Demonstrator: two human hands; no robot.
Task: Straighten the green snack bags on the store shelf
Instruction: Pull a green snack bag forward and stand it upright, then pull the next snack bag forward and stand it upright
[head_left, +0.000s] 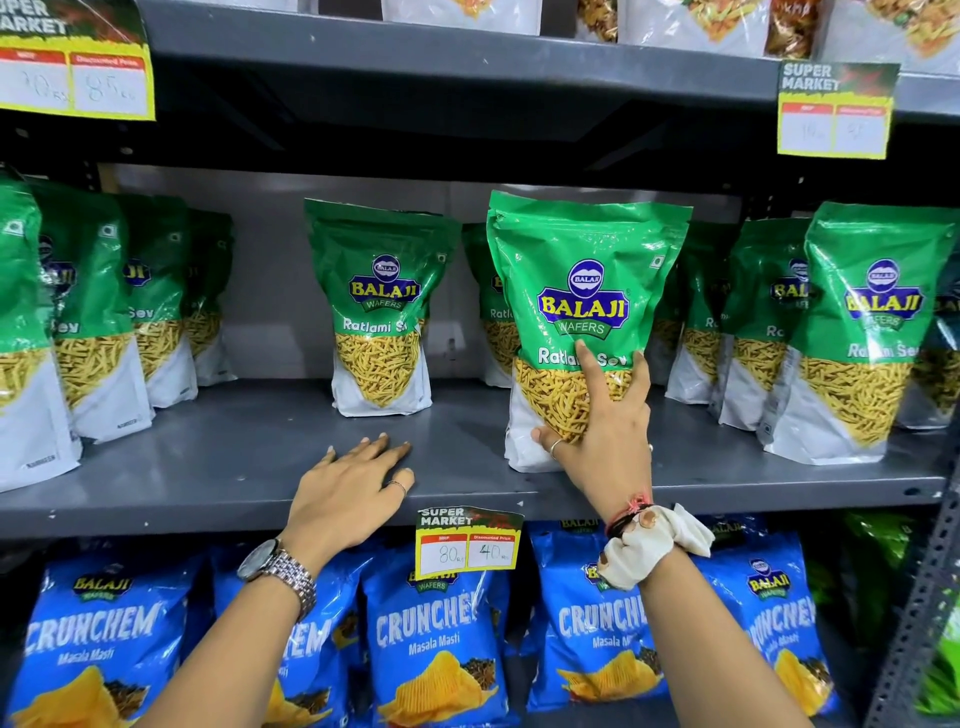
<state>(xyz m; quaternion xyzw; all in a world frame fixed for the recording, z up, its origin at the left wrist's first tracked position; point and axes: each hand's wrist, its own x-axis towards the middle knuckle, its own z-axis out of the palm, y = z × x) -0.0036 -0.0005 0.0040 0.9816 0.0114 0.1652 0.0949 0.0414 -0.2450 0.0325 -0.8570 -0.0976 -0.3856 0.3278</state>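
Right hand (605, 441) gripped a green bag (582, 291) near the shelf (218, 467) front edge; left hand (353, 486) lay open, flat beside it; more bags (382, 306) stood behind.

The green snack bag (582, 312) is showing glossy, crinkled plastic film, catching glare. Below it, the shelf (208, 467) is looking like matt grey painted metal. Beneath that shelf, the blue bags (436, 634) are shining glossy too, beside a paper price tag (467, 540).

Green snack bags (584, 317) (Ratlami Sev) stand upright — uneven rows.
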